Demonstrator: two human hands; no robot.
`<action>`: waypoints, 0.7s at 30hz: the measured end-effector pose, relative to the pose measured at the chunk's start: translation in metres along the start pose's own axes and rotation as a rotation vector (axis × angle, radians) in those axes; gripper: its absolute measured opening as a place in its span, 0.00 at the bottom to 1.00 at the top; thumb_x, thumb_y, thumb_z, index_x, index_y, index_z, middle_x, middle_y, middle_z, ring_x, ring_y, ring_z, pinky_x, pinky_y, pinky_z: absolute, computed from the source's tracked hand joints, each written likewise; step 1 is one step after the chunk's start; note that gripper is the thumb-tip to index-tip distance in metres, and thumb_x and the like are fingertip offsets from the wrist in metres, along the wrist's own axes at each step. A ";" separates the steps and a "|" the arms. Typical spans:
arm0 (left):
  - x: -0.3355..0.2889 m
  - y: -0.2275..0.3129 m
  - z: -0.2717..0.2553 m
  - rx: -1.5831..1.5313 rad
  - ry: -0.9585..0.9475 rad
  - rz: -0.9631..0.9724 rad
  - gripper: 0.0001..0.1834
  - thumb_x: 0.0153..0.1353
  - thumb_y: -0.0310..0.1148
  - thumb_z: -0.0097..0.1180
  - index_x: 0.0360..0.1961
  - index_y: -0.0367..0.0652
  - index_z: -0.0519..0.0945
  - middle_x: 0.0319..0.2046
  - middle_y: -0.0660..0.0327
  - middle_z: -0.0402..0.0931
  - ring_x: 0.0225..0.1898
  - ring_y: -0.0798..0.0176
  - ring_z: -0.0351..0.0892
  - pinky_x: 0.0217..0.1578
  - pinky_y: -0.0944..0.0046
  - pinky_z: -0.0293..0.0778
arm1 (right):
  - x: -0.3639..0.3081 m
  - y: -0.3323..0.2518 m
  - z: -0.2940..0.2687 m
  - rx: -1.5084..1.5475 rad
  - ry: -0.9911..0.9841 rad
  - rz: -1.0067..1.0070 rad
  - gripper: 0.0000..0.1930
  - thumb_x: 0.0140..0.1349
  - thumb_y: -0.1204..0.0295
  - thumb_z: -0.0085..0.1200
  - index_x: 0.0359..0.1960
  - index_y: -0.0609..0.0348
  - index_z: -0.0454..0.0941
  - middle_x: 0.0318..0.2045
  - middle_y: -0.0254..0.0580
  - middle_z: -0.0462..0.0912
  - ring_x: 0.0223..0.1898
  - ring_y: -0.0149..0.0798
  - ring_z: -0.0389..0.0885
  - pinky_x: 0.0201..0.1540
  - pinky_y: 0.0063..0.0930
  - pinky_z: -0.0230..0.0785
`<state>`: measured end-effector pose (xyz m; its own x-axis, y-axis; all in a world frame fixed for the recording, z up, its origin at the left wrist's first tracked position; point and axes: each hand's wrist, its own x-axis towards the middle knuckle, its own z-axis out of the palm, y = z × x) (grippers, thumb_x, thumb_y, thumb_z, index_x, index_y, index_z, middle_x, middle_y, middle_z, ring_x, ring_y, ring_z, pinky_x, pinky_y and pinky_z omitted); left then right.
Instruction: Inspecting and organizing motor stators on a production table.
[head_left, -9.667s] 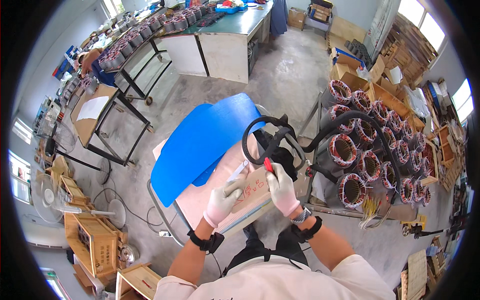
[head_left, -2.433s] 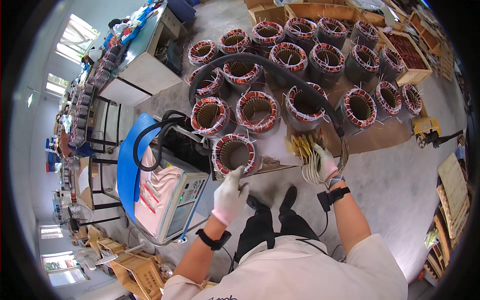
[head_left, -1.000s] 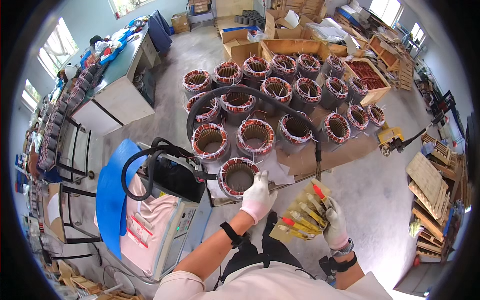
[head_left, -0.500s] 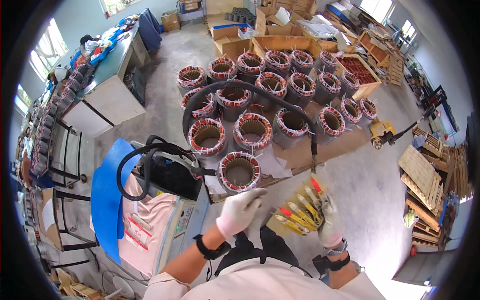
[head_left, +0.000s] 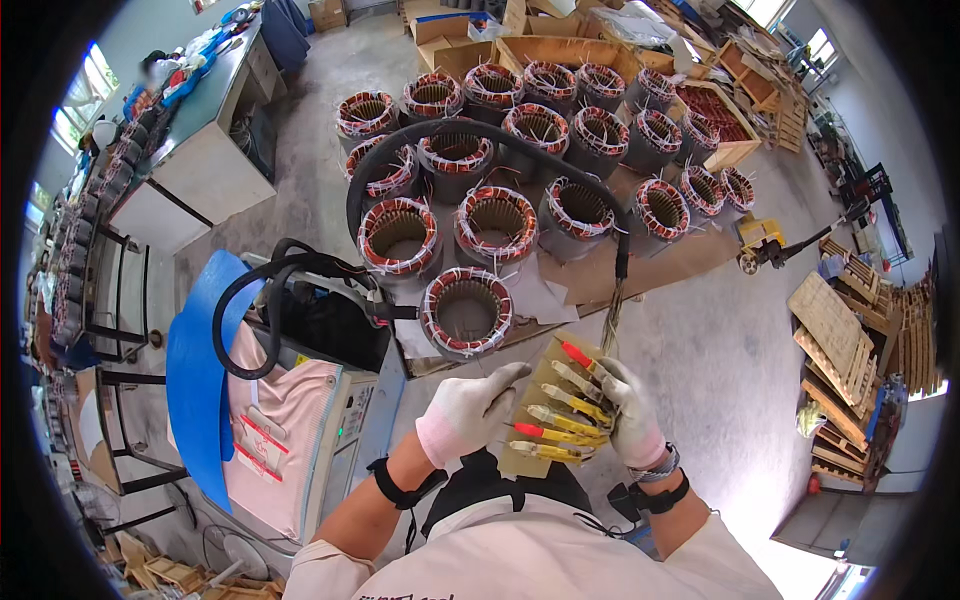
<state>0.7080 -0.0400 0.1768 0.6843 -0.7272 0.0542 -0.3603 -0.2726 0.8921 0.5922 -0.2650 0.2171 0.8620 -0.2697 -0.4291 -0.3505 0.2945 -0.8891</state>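
Yellowish, thin sheet material forms the clip-lined board (head_left: 528, 466), found tilted between the two hands and nearer the wearer than the closest wound stator (head_left: 465, 347); the gloved right hand (head_left: 635, 412) has its grip clamped at the right edge, over the tails of the clips (head_left: 572, 402). The gloved left hand (head_left: 468, 412) is at the opposite edge, fingers curled, contact undetermined. Judged light and fairly stiff, possibly dragged by the cable bundle (head_left: 612, 322), it is best held by bare margins.
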 end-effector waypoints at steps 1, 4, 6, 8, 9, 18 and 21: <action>0.000 0.001 0.000 0.002 -0.001 -0.005 0.18 0.64 0.24 0.54 0.55 0.39 0.79 0.30 0.45 0.82 0.32 0.44 0.84 0.35 0.55 0.79 | 0.000 0.001 -0.001 0.003 -0.002 0.003 0.26 0.72 0.63 0.47 0.63 0.73 0.68 0.56 0.44 0.78 0.56 0.33 0.75 0.62 0.27 0.65; 0.000 0.003 0.002 0.013 -0.018 0.000 0.18 0.63 0.24 0.54 0.54 0.38 0.80 0.31 0.44 0.82 0.33 0.44 0.85 0.35 0.55 0.80 | 0.000 0.003 -0.005 -0.020 0.018 0.013 0.26 0.71 0.63 0.47 0.63 0.73 0.68 0.55 0.44 0.78 0.56 0.33 0.75 0.62 0.27 0.66; 0.002 0.005 0.002 0.016 -0.023 0.014 0.17 0.63 0.24 0.54 0.54 0.37 0.80 0.32 0.44 0.82 0.34 0.44 0.85 0.35 0.55 0.80 | -0.001 0.004 -0.005 -0.032 0.036 0.017 0.26 0.71 0.64 0.46 0.63 0.73 0.69 0.56 0.44 0.78 0.56 0.33 0.75 0.62 0.27 0.66; 0.003 0.004 0.003 -0.002 -0.030 0.017 0.17 0.63 0.23 0.54 0.54 0.37 0.80 0.32 0.44 0.82 0.34 0.43 0.85 0.36 0.56 0.80 | -0.003 0.005 -0.007 -0.045 0.037 0.019 0.26 0.72 0.64 0.46 0.63 0.73 0.68 0.56 0.45 0.78 0.56 0.33 0.75 0.62 0.27 0.65; 0.003 0.004 0.004 -0.021 -0.035 0.021 0.17 0.63 0.23 0.54 0.54 0.37 0.80 0.32 0.44 0.82 0.34 0.42 0.84 0.36 0.56 0.80 | -0.004 0.006 -0.009 -0.060 0.037 0.021 0.26 0.72 0.63 0.46 0.64 0.73 0.68 0.57 0.45 0.77 0.57 0.33 0.75 0.63 0.27 0.65; 0.027 -0.063 0.093 -0.354 -0.128 0.038 0.16 0.62 0.29 0.59 0.51 0.36 0.80 0.45 0.42 0.80 0.46 0.39 0.81 0.46 0.54 0.79 | -0.007 0.020 -0.015 0.039 -0.100 0.047 0.38 0.73 0.51 0.52 0.74 0.66 0.56 0.64 0.48 0.72 0.63 0.35 0.71 0.68 0.30 0.62; 0.022 -0.057 0.090 -0.296 0.031 0.078 0.15 0.60 0.27 0.59 0.49 0.36 0.80 0.45 0.46 0.81 0.45 0.43 0.82 0.45 0.56 0.79 | -0.008 0.019 -0.015 -0.068 -0.014 -0.023 0.39 0.74 0.48 0.49 0.75 0.63 0.56 0.68 0.47 0.68 0.66 0.35 0.68 0.70 0.31 0.60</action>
<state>0.6866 -0.0967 0.0868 0.6822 -0.7181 0.1375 -0.2158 -0.0181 0.9763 0.5725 -0.2712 0.2012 0.8750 -0.2622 -0.4070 -0.3545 0.2254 -0.9075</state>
